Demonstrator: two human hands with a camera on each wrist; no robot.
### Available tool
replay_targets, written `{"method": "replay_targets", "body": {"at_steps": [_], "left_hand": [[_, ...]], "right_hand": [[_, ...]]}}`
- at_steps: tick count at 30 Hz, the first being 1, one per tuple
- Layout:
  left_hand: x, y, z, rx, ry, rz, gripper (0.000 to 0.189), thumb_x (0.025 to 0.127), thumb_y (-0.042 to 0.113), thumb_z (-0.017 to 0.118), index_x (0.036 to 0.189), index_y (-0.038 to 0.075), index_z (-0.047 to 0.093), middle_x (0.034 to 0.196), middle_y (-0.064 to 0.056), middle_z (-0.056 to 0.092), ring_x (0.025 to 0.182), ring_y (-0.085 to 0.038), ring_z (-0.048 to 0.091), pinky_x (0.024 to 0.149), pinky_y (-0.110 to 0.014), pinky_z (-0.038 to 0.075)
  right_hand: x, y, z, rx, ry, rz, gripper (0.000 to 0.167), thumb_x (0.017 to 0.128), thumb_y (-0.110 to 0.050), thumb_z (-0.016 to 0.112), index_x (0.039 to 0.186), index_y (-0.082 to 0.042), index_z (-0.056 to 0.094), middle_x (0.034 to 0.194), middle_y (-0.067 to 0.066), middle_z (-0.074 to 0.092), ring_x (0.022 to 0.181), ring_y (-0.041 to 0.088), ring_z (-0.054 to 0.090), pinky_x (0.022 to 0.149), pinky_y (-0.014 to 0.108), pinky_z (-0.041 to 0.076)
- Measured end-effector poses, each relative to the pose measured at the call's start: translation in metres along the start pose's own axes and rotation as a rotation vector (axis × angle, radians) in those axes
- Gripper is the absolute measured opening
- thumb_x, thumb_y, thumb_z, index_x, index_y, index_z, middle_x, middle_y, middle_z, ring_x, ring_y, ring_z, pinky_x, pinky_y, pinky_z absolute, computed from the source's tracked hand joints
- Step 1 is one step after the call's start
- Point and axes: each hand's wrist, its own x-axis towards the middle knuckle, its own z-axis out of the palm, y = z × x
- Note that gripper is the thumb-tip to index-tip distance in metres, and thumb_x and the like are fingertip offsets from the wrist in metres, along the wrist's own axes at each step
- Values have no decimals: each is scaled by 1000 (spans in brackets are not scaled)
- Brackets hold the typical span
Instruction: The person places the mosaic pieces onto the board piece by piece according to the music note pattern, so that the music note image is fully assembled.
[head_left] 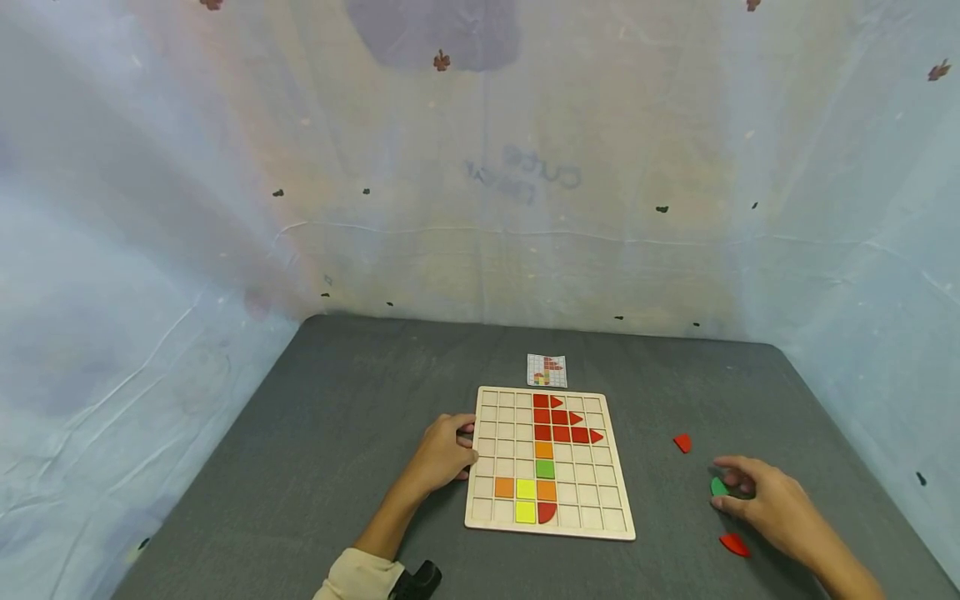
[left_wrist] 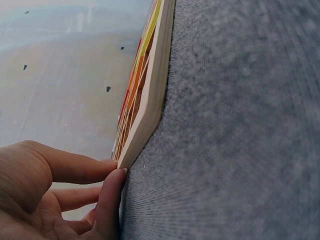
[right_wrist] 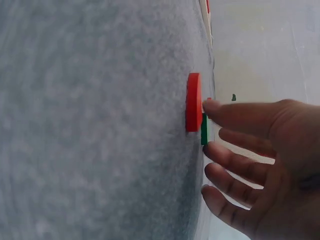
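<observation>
A wooden grid board [head_left: 587, 473] lies on the dark table, with red, orange, green and yellow pieces set in its cells. My left hand [head_left: 442, 450] holds the board's left edge, thumb and fingertip right at the rim in the left wrist view. To the right of the board, my right hand [head_left: 776, 504] is around a green curved piece [head_left: 719, 487] on the table. In the right wrist view the thumb and forefinger stand on either side of that green piece [right_wrist: 204, 130], fingers loosely bent. A red curved piece [head_left: 735, 545] lies just nearer to me.
Another red piece [head_left: 682, 443] lies farther off, between the board and the right hand. A small printed pattern card [head_left: 546, 371] sits just beyond the board's far edge. Pale plastic sheeting [head_left: 480, 250] hangs around the table [head_left: 352, 400].
</observation>
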Motion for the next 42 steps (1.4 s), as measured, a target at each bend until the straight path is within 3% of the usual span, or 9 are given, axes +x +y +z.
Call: {"method": "replay_targets", "body": {"at_steps": [6,12,19,27,42], "left_hand": [[0,0,0,-3,0,-1,61,81,-8,71,141,-10,60,120,-16,59,93,-21,61,53,-32,62],[0,0,0,-3,1,-2,62,80,-8,71,141,-9,60,120,-16,59,93,-21,61,53,-32,62],[0,1,0,-7,1,0,61,81,-8,71,141,-9,61,119,-15,59,94,-21,60,53,-31,61],[-1,2,0,0,2,-2,61,81,-8,71,141,-10,60,120,-17,59,93,-21,60,52,-31,61],[-2,1,0,-6,3,6,61,81,-8,70,142,-11,59,121,-18,60,93,-22,61,52,-31,61]], "right_hand": [[2,-4,1,14,-12,3,49,83,-11,88,129,-3,71,111,7,74,96,26,71,81,49,61],[2,-5,2,-16,-17,2,41,83,-16,89,120,-3,75,104,0,71,88,14,64,71,29,54],[1,-8,5,2,-16,8,38,84,-16,88,117,-2,76,104,0,72,89,13,63,69,26,53],[-1,-25,14,-18,119,-89,33,82,-18,91,112,-11,80,99,-5,70,84,6,60,70,29,51],[6,-74,36,145,152,-270,31,82,-11,90,111,-14,79,100,-11,70,88,2,62,70,26,55]]}}
